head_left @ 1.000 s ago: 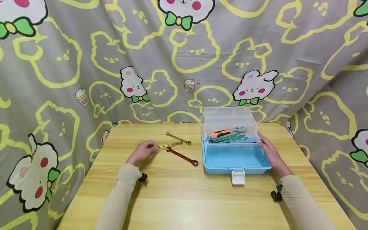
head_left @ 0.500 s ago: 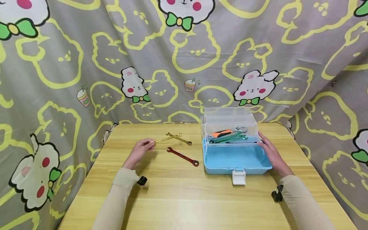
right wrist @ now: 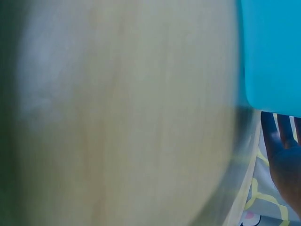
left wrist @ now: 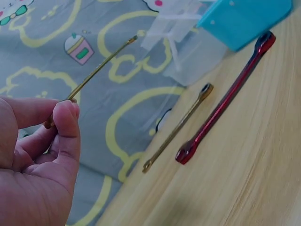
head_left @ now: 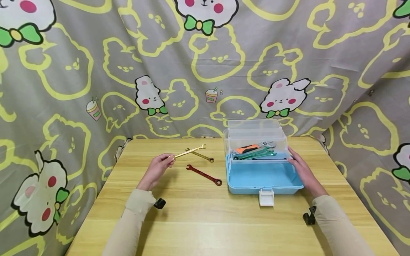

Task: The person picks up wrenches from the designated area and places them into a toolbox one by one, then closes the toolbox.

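The right wrist view is blurred; beside the blue toolbox (right wrist: 270, 52), the right hand (right wrist: 284, 160) is cut off.

No text, label, brand, number or sign can be read in any view. The left sleeve (head_left: 134, 204) carries a small dark mark near the cuff, at about 7 o'clock from the table's (head_left: 205, 220) middle, too small to make out. The curtain (head_left: 96, 71) behind bears only drawn rabbits and cups, no lettering.
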Tool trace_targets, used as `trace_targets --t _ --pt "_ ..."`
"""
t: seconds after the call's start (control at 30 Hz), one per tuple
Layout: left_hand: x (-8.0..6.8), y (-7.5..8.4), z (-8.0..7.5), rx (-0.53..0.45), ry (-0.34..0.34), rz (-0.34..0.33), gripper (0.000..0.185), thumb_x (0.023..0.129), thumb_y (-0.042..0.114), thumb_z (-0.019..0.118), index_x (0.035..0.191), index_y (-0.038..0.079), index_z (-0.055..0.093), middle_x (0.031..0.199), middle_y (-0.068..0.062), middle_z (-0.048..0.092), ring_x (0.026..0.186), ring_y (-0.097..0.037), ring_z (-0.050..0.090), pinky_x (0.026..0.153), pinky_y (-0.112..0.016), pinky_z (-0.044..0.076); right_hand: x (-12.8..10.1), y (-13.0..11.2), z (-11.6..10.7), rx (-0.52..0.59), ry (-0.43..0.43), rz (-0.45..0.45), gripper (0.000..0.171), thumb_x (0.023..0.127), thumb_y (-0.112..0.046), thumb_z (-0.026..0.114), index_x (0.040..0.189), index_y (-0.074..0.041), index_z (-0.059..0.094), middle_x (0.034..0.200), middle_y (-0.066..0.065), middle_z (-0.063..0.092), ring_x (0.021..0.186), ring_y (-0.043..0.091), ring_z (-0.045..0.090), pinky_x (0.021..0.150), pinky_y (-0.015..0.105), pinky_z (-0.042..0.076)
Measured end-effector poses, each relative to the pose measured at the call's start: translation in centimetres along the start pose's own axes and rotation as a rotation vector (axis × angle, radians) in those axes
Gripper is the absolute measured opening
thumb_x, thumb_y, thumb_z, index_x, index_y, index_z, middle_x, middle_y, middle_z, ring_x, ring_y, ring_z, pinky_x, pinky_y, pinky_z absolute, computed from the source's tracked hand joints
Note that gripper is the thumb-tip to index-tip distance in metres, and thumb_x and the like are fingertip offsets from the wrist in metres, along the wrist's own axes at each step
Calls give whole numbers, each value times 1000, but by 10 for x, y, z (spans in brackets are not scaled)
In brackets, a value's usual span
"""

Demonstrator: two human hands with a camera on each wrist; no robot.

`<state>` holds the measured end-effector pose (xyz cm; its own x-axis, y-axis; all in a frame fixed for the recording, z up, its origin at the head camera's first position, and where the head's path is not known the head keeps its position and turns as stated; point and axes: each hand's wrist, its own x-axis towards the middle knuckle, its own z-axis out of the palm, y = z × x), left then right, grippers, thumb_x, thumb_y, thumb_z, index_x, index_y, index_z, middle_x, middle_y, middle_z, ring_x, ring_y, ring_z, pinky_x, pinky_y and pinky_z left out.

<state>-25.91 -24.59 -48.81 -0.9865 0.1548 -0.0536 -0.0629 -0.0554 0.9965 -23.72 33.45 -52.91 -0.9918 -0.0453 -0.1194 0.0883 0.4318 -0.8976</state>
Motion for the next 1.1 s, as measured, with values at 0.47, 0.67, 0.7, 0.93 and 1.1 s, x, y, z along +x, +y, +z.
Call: trace_targets --t 0.47,0.67,0.7,0.93,1.1 --pt "-2 4 15 -2 -51 5 34 105 14 60 130 -10 59 103 -2 67 89 -10 61 82 -21 53 -1 0 1 11 2 -2 67 110 -56 30 167 -34 0 174 12 -11 156 53 -8 114 83 0" --pt "1 2 36 -11 -88 -6 40 105 12 60 132 -16 55 97 2 65 88 -10 59 82 -22 53 1 3 -2 5 10 -12 65 112 -51 29 167 -32 0 174 12 -10 156 53 -7 114 83 1" --pt "1 2 40 -13 -93 -7 39 105 12 60 132 -16 55 97 2 65 88 -10 59 82 -23 53 1 3 -2 5 10 -15 65 112 -51 29 167 -32 0 174 12 -10 156 53 -7 114 82 1" --pt "7 3 69 -49 -109 7 31 105 11 60 124 -14 61 91 1 65 83 -10 59 76 -22 51 1 2 0 -2 7 -6 67 111 -54 30 167 -33 -1 174 11 -10 156 53 -7 114 83 1" --pt "13 4 88 -56 -126 2 32 105 10 59 126 -14 61 91 2 67 82 -9 59 75 -22 50 1 0 0 -1 2 3 69 110 -57 30 167 -34 -1 174 10 -11 156 52 -8 114 83 1"
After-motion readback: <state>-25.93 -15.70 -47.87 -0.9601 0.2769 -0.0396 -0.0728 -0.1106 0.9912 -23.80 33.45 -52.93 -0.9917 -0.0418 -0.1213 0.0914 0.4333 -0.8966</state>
